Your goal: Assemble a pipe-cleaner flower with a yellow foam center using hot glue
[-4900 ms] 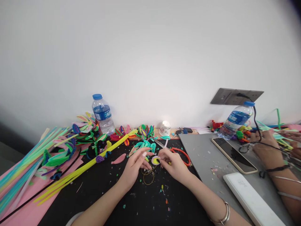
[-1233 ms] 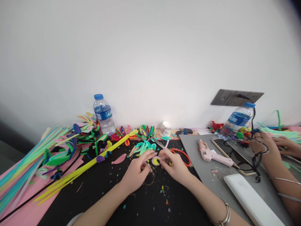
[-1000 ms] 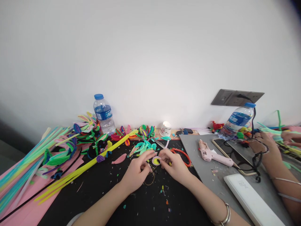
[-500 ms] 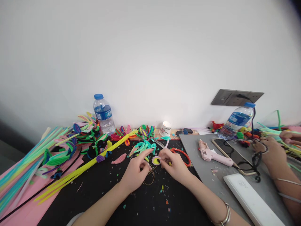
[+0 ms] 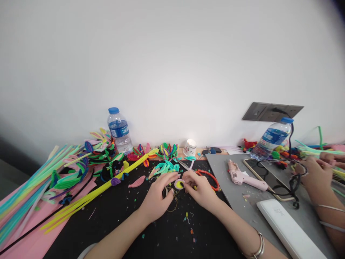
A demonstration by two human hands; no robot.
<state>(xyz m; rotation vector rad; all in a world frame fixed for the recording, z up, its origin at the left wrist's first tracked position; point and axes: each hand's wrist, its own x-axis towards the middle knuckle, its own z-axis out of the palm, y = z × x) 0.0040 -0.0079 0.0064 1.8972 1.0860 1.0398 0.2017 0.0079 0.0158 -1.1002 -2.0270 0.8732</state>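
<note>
Both my hands meet over the black mat [image 5: 118, 219] at the table's middle. My left hand [image 5: 157, 196] and my right hand [image 5: 199, 190] pinch a small pink-and-yellow pipe-cleaner petal [image 5: 179, 184] between their fingertips. Thin gold wire loops [image 5: 170, 201] lie under them. A silver bracelet [image 5: 257, 246] circles my right wrist. Teal pipe-cleaner petals [image 5: 165, 167] lie just beyond my fingers, and an orange-red loop [image 5: 210, 177] lies to the right.
A yellow pipe-cleaner bundle [image 5: 91, 196], pink paper [image 5: 32, 239] and finished flowers [image 5: 97, 151] fill the left. Two water bottles [image 5: 118, 130] [image 5: 271, 138] and a small cup [image 5: 190, 146] stand by the wall. A pink glue gun [image 5: 242, 177], phone [image 5: 265, 176] and white box [image 5: 288, 228] lie right, beside another person's hands [image 5: 314, 172].
My hands have stayed at the same spot, their fingers shifting slightly on the petal. The other person put the glue gun down earlier, and their hand has drifted right among the cables.
</note>
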